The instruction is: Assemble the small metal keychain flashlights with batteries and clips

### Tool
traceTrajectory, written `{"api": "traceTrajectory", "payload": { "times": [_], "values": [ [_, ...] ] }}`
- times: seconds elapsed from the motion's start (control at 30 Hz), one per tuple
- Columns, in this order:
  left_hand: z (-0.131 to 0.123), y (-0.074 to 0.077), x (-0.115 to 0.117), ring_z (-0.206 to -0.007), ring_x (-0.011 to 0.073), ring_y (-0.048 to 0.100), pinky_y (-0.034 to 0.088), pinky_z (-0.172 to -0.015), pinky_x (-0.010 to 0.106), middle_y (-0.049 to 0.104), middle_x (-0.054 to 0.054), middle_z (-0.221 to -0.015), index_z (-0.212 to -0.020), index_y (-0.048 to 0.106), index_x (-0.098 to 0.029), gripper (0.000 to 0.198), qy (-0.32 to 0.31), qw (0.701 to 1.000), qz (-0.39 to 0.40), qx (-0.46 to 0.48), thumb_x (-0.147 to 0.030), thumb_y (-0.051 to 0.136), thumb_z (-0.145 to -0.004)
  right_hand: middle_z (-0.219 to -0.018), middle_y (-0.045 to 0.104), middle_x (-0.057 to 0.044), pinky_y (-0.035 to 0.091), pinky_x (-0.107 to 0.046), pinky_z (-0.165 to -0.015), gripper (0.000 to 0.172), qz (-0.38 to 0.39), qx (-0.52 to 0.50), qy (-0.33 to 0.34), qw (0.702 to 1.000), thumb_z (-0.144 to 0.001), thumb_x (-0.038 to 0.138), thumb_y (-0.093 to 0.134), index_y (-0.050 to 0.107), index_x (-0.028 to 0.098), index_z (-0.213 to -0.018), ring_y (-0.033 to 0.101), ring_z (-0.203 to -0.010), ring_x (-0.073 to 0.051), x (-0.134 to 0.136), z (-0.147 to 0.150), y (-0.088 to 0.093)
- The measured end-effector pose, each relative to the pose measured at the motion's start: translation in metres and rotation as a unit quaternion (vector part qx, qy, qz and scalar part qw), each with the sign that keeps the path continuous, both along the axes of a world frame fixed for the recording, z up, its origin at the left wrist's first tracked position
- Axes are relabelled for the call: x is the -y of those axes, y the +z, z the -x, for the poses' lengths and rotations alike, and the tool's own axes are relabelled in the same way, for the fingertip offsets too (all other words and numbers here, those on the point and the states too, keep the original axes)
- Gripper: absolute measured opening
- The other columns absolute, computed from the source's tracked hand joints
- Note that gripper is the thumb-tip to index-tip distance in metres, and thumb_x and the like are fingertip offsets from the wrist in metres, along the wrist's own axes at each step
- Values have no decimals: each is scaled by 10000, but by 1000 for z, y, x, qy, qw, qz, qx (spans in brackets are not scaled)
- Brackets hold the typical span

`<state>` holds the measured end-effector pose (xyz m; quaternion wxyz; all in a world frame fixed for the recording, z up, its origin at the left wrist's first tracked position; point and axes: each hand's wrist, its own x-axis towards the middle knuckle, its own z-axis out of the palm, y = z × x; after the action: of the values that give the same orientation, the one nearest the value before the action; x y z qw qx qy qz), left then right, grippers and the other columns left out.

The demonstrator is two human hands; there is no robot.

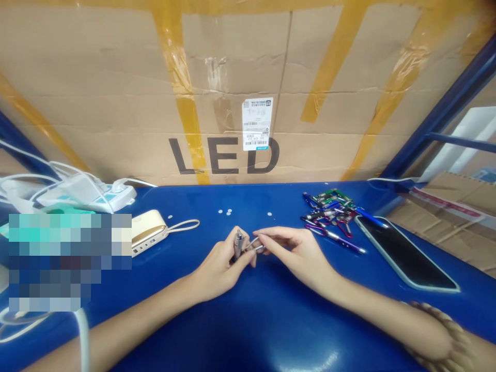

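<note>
We had left fingers (243, 260) clenched on a pen (237, 244), right fingers (273, 233) pinching a small metal clip (252, 244); more carabiner pens (329, 209) lay piled on the blue surface (271, 330).

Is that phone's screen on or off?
Off, it seems: the phone lies face up on the blue table, and its screen is plain black with nothing lit.

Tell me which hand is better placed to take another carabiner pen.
Right, probably: the right hand is nearer the carabiner pens, and the left hand is farther off, holding a pen.
</note>
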<state>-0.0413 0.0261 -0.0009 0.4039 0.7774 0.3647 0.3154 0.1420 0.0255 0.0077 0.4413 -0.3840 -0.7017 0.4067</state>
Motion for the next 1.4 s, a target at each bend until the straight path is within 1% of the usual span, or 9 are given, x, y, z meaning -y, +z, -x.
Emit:
{"api": "traceTrajectory", "payload": {
  "times": [0.17,0.3,0.4,0.6,0.77,0.9,1.0,1.1,1.4],
  "values": [
    [0,0,-2,-580,85,393,331,-610,248,352,-69,-647,-761,306,-215,202,29,993,59,102,-306,377,-926,-871,699,-31,530,-246,-717,230,-114,97,12,989,-871,233,528,660,183,-1052,653,-757,-134,-2,-1,-2],
    [-1,-1,-2,-557,79,357,305,-582,249,302,-71,-641,-736,279,-216,229,39,990,74,109,-300,371,-928,-912,672,-46,502,-241,-750,272,-179,149,43,972,-903,204,474,637,185,-1120,623,-803,-127,-2,-3,-3],
    [0,-2,-2,-575,86,376,320,-608,258,321,-69,-637,-744,286,-216,229,59,992,60,92,-325,355,-932,-859,681,-43,504,-243,-699,248,-151,148,20,977,-886,224,504,665,181,-1069,623,-744,-131,-2,-2,-3],
    [-1,-2,-4,-574,84,406,342,-620,255,305,-76,-629,-737,269,-220,227,72,992,48,90,-294,386,-918,-857,702,-44,520,-229,-584,288,18,101,45,994,-872,328,521,675,180,-1065,618,-623,-115,-4,-1,-6],
    [-2,-3,-3,-565,81,370,329,-566,230,307,-69,-642,-725,280,-218,231,99,992,38,68,-300,418,-892,-729,654,-32,484,-210,-552,301,-70,128,19,989,-820,352,597,695,155,-1025,570,-579,-102,-4,-1,-8],
    [0,-2,0,-556,89,364,333,-559,226,353,-63,-626,-741,317,-215,193,90,996,-2,16,-295,410,-891,-651,608,-23,438,-205,-546,208,-176,188,32,966,-845,276,564,716,146,-903,522,-547,-93,-2,0,-11],
    [0,-1,2,-504,87,348,311,-513,222,357,-67,-586,-753,345,-213,175,68,997,-30,-23,-295,397,-897,-597,578,-26,413,-218,-537,230,-226,251,32,941,-863,247,517,710,141,-799,499,-532,-106,1,1,-12],
    [-1,-1,4,-467,80,334,290,-480,213,350,-73,-557,-763,360,-211,162,50,996,-58,-41,-284,387,-904,-556,558,-22,392,-218,-513,242,-234,281,36,930,-859,223,506,702,133,-751,483,-505,-108,3,3,-12],
    [-1,-5,4,-505,78,334,310,-510,208,339,-73,-595,-750,337,-213,176,49,996,-71,-29,-274,404,-901,-592,556,-25,396,-203,-529,243,-205,271,64,938,-851,189,514,657,123,-666,494,-536,-102,3,4,-8]
  ]
}}
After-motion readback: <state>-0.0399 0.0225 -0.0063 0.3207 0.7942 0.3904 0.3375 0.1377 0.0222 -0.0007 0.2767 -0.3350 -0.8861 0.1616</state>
